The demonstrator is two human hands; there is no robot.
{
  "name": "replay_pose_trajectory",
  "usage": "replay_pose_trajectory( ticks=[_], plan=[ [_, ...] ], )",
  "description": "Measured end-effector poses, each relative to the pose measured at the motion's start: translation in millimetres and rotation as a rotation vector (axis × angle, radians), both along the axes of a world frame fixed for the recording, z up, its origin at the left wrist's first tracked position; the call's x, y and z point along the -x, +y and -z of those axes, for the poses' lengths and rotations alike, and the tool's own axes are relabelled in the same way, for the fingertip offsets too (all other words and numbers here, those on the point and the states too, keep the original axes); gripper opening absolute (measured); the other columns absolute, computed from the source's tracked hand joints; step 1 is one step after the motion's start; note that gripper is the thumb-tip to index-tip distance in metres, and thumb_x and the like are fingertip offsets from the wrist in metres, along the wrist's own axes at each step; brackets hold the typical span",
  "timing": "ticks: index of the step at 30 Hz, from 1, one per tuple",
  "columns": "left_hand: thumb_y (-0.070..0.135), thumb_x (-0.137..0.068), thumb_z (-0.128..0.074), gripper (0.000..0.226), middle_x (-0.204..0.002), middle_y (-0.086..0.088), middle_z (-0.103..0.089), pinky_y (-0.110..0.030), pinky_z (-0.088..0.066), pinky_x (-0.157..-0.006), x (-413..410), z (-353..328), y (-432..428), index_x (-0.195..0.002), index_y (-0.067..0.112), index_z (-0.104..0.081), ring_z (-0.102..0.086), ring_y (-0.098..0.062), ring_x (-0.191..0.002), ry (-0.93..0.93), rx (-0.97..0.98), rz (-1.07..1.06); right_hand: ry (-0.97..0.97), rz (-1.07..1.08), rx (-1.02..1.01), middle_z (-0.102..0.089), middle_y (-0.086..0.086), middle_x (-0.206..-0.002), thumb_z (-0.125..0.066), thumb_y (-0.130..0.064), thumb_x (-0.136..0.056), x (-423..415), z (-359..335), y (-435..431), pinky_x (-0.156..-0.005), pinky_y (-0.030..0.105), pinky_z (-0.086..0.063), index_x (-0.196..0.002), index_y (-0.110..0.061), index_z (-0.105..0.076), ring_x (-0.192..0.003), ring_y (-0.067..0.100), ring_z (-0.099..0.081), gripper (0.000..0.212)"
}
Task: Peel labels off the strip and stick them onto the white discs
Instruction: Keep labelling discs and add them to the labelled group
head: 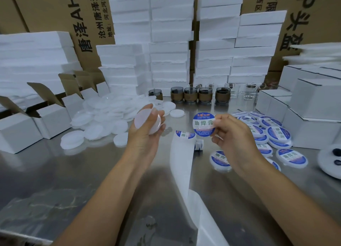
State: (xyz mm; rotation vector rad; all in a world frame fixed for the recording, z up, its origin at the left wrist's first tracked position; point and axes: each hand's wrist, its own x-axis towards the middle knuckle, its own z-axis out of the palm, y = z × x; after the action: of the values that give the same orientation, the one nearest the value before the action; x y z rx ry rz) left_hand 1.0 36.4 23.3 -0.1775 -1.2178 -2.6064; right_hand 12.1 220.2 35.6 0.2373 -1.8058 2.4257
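Blue-and-white round paper label (203, 125), likely flimsy, pinched at its edge by right hand (232, 133) fingers (220, 119); stiff, light white plastic disc (146, 123) gripped by rim in left hand (145, 141).

Bare discs (103, 116) heaped left, labelled discs (273, 135) right, strip (181, 157) between, jars (191, 96) behind.

The left hand (145, 133) and the right hand (230, 135) are bare. The left forearm (110, 181) and the right forearm (276, 186) are uncovered along their whole visible length, to the lower frame edge. The left thumbnail (154, 111) is cut short and rounded.
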Motion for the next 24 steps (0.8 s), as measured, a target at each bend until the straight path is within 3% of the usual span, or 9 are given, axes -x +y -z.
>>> replay_pose_trajectory(
  ticks=[3, 5, 6, 9, 12, 16, 20, 24],
  plan=[
    [0.026, -0.039, -0.094, 0.056, -0.08, -0.011, -0.068, -0.031, -0.058, -0.07, -8.1, -4.8, 1.6, -0.089, 0.014, -0.071, -0.067, -0.022, -0.071, 0.044, -0.169, 0.359, -0.028, -0.12, 0.129, -0.057, 0.004, -0.07, -0.056, -0.009, -0.077, -5.2, -5.6, -2.8, -0.061, 0.025, -0.036, -0.066, -0.017, -0.059, -0.061, 0.012, -0.051, 0.013],
    [0.032, -0.033, -0.095, 0.059, -0.088, -0.016, -0.068, -0.035, -0.059, -0.069, -10.9, -3.1, 5.6, -0.086, 0.013, -0.075, -0.069, -0.028, -0.079, 0.018, -0.104, 0.468, -0.026, -0.199, 0.193, -0.061, 0.0, -0.066, -0.057, -0.018, -0.065, -10.0, -8.9, -4.8, -0.058, 0.022, -0.039, -0.067, -0.017, -0.058, -0.057, 0.009, -0.051, 0.003],
    [0.035, -0.032, -0.095, 0.064, -0.094, -0.019, -0.068, -0.037, -0.059, -0.07, -11.8, -2.0, 8.3, -0.089, 0.012, -0.075, -0.069, -0.031, -0.084, -0.006, -0.057, 0.496, -0.022, -0.232, 0.206, -0.062, -0.001, -0.065, -0.056, -0.02, -0.062, -12.8, -10.1, -5.6, -0.057, 0.02, -0.041, -0.069, -0.016, -0.057, -0.055, 0.008, -0.052, 0.009],
    [0.049, -0.037, -0.089, 0.088, -0.105, -0.017, -0.069, -0.035, -0.058, -0.076, -11.9, 3.4, 14.8, -0.111, 0.008, -0.065, -0.069, -0.028, -0.092, -0.03, 0.121, 0.556, -0.001, -0.258, 0.158, -0.059, 0.002, -0.067, -0.057, -0.022, -0.062, -16.6, -10.9, -9.7, -0.055, 0.018, -0.041, -0.075, -0.013, -0.059, -0.054, 0.007, -0.051, 0.016],
    [0.064, -0.042, -0.08, 0.079, -0.095, -0.008, -0.07, -0.029, -0.056, -0.076, -10.4, 8.4, 18.7, -0.104, 0.014, -0.073, -0.068, -0.018, -0.084, -0.012, 0.257, 0.595, 0.01, -0.177, 0.076, -0.059, -0.003, -0.06, -0.062, -0.024, -0.06, -17.7, -9.5, -14.2, -0.057, 0.02, -0.036, -0.076, -0.014, -0.063, -0.052, 0.004, -0.05, 0.019],
    [0.069, -0.04, -0.077, 0.077, -0.085, -0.005, -0.068, -0.023, -0.054, -0.062, -6.2, 14.7, 20.4, -0.096, 0.017, -0.074, -0.064, -0.013, -0.069, -0.002, 0.299, 0.625, -0.019, -0.072, -0.059, -0.059, -0.012, -0.053, -0.065, -0.016, -0.076, -16.3, -5.4, -15.9, -0.056, 0.018, -0.037, -0.077, -0.015, -0.064, -0.047, -0.001, -0.05, 0.002],
    [0.058, -0.039, -0.086, 0.085, -0.086, -0.003, -0.069, -0.023, -0.055, -0.061, -5.7, 16.4, 22.4, -0.107, 0.012, -0.062, -0.065, -0.012, -0.071, 0.0, 0.344, 0.598, -0.056, -0.065, -0.073, -0.058, -0.011, -0.047, -0.064, -0.011, -0.081, -18.5, -5.3, -18.0, -0.045, 0.009, -0.041, -0.082, -0.007, -0.063, -0.042, -0.003, -0.05, 0.004],
    [0.031, -0.043, -0.093, 0.07, -0.084, 0.0, -0.069, -0.022, -0.054, -0.065, -6.6, 17.0, 21.3, -0.105, 0.016, -0.063, -0.065, -0.011, -0.073, 0.007, 0.354, 0.583, -0.083, -0.051, -0.066, -0.056, -0.012, -0.042, -0.066, -0.008, -0.081, -19.9, -6.6, -18.7, -0.043, 0.008, -0.04, -0.083, -0.004, -0.062, -0.039, -0.004, -0.051, 0.006]
  ],
)
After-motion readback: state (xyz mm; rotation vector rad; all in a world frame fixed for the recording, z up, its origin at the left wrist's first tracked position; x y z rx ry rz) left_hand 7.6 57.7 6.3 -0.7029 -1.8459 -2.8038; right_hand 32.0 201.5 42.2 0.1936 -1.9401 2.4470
